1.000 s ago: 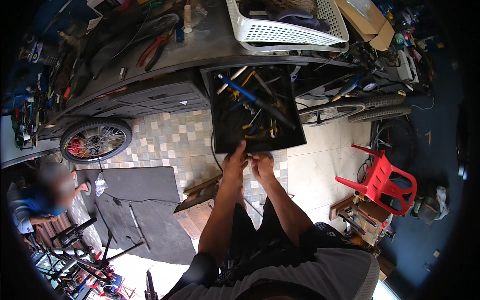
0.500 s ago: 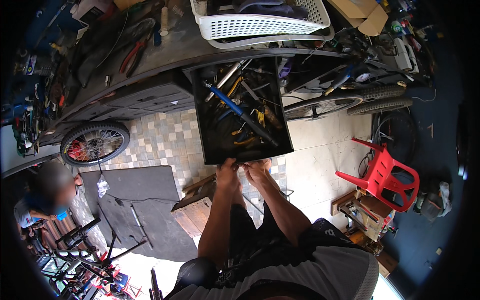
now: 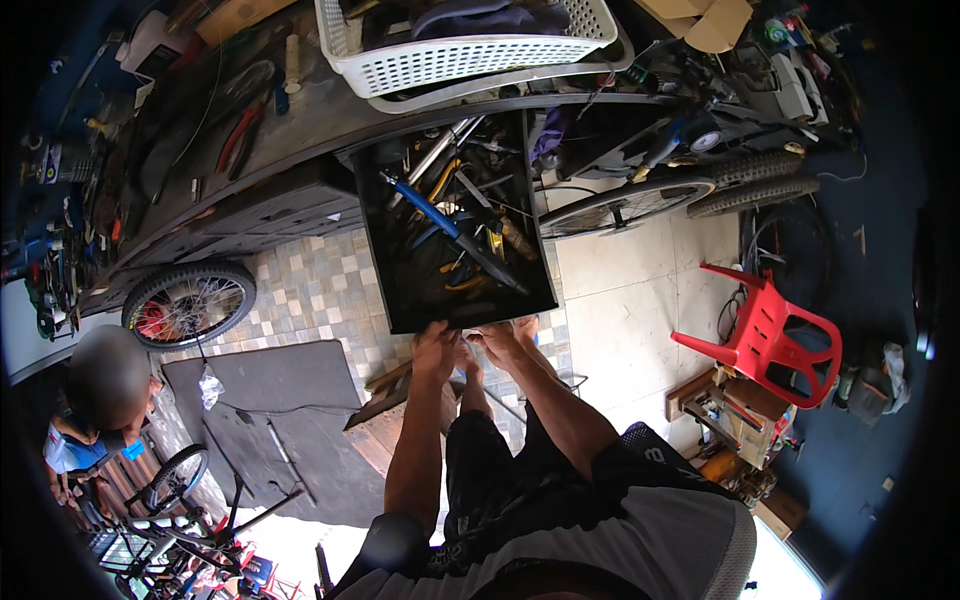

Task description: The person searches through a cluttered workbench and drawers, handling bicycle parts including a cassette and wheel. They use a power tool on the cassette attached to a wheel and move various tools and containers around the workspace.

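Observation:
A black drawer (image 3: 400,318) is pulled out from under the workbench, right in front of me. My left hand (image 3: 436,350) is closed on its front edge, left of the middle. Close beside it my right hand (image 3: 503,345) has its fingers curled at the same front, their tips partly hidden. Inside the drawer a long blue-and-black tool (image 3: 450,228) lies slantwise over loose hand tools. Yellow-handled tools (image 3: 495,240) and a bare metal tube (image 3: 437,152) are among them.
On the workbench (image 3: 330,120) stand a white perforated basket (image 3: 480,65) and red-handled pliers (image 3: 238,140). Bicycle wheels (image 3: 190,303) lean to both sides. A red plastic chair (image 3: 765,335) is at right, a wooden box (image 3: 385,430) by my legs. Another person (image 3: 85,440) sits at left.
My view has shifted, so the bench and drawer appear farther left. Both hands stay at the drawer's front, the right one slightly lower against it.

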`<move>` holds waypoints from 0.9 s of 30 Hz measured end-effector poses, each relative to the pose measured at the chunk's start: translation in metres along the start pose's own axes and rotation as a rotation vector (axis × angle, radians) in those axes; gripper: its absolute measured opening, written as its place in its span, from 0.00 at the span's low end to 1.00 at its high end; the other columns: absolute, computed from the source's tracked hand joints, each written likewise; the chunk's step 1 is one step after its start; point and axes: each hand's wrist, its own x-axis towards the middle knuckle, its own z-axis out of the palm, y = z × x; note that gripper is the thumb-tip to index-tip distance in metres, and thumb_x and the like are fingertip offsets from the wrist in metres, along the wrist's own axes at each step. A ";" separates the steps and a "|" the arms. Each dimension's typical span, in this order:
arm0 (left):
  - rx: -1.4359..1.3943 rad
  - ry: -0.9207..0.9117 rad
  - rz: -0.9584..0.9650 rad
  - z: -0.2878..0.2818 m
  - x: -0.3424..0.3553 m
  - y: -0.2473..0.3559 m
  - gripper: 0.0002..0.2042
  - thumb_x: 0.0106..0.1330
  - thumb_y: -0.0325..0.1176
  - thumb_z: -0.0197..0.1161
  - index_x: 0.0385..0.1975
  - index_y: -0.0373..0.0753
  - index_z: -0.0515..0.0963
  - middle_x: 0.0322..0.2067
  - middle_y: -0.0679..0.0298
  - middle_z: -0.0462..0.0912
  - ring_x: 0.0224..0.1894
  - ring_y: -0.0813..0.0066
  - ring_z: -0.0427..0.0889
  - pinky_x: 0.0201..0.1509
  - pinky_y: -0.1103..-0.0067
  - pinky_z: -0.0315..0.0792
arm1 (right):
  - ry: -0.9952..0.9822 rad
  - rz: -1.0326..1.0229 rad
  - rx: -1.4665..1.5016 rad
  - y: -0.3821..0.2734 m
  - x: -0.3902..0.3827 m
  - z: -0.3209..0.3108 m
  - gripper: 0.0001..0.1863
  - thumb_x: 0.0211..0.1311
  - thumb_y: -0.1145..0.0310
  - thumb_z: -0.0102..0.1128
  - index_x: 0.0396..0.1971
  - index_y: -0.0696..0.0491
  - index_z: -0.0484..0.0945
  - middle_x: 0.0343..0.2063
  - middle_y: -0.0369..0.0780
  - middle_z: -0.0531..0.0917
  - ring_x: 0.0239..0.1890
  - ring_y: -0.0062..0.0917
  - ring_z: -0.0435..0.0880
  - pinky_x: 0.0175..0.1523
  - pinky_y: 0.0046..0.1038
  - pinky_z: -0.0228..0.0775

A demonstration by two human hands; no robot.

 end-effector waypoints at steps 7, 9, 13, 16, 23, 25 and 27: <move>0.021 0.002 0.015 -0.003 -0.001 0.000 0.06 0.69 0.32 0.64 0.42 0.42 0.81 0.47 0.63 0.88 0.53 0.64 0.84 0.65 0.62 0.70 | 0.120 -0.038 0.069 -0.010 -0.013 0.022 0.11 0.66 0.73 0.73 0.45 0.53 0.82 0.36 0.39 0.87 0.37 0.25 0.87 0.39 0.29 0.83; 0.011 -0.033 0.012 -0.005 -0.003 0.002 0.06 0.69 0.32 0.65 0.42 0.42 0.82 0.48 0.64 0.88 0.54 0.65 0.84 0.67 0.62 0.70 | 0.107 -0.028 0.061 -0.017 -0.017 0.026 0.10 0.66 0.73 0.73 0.45 0.53 0.83 0.36 0.39 0.87 0.37 0.25 0.88 0.40 0.30 0.84; -0.013 -0.072 0.001 0.016 -0.014 0.010 0.06 0.67 0.31 0.67 0.42 0.43 0.82 0.47 0.64 0.87 0.54 0.64 0.84 0.66 0.61 0.70 | 0.069 0.010 -0.022 -0.014 -0.009 0.007 0.08 0.67 0.72 0.71 0.44 0.53 0.83 0.37 0.38 0.87 0.41 0.27 0.89 0.42 0.32 0.85; -0.032 -0.042 0.026 0.019 -0.013 0.012 0.09 0.66 0.28 0.66 0.45 0.41 0.81 0.45 0.64 0.87 0.51 0.63 0.85 0.62 0.61 0.73 | 0.064 0.055 -0.051 -0.029 -0.022 0.000 0.09 0.68 0.72 0.70 0.46 0.51 0.83 0.40 0.36 0.88 0.44 0.27 0.90 0.43 0.31 0.85; -0.055 -0.032 0.010 0.022 -0.014 0.009 0.10 0.66 0.27 0.65 0.46 0.40 0.80 0.46 0.62 0.86 0.51 0.61 0.85 0.62 0.59 0.73 | 0.133 -0.140 0.235 -0.045 -0.038 -0.113 0.15 0.69 0.75 0.62 0.54 0.49 0.80 0.42 0.38 0.85 0.41 0.25 0.86 0.45 0.29 0.81; -0.047 -0.019 0.020 0.019 -0.012 0.013 0.10 0.66 0.27 0.65 0.46 0.39 0.80 0.46 0.61 0.86 0.51 0.60 0.85 0.63 0.57 0.74 | 0.463 -0.750 -0.303 -0.076 -0.053 -0.077 0.18 0.69 0.76 0.57 0.57 0.52 0.79 0.44 0.42 0.84 0.43 0.25 0.84 0.46 0.26 0.79; -0.048 0.000 0.031 0.019 -0.016 0.013 0.10 0.67 0.27 0.65 0.46 0.39 0.79 0.46 0.60 0.86 0.51 0.59 0.85 0.64 0.55 0.74 | 0.670 -0.780 -0.826 -0.140 -0.086 -0.015 0.21 0.67 0.80 0.53 0.58 0.56 0.78 0.46 0.43 0.84 0.47 0.25 0.83 0.48 0.24 0.79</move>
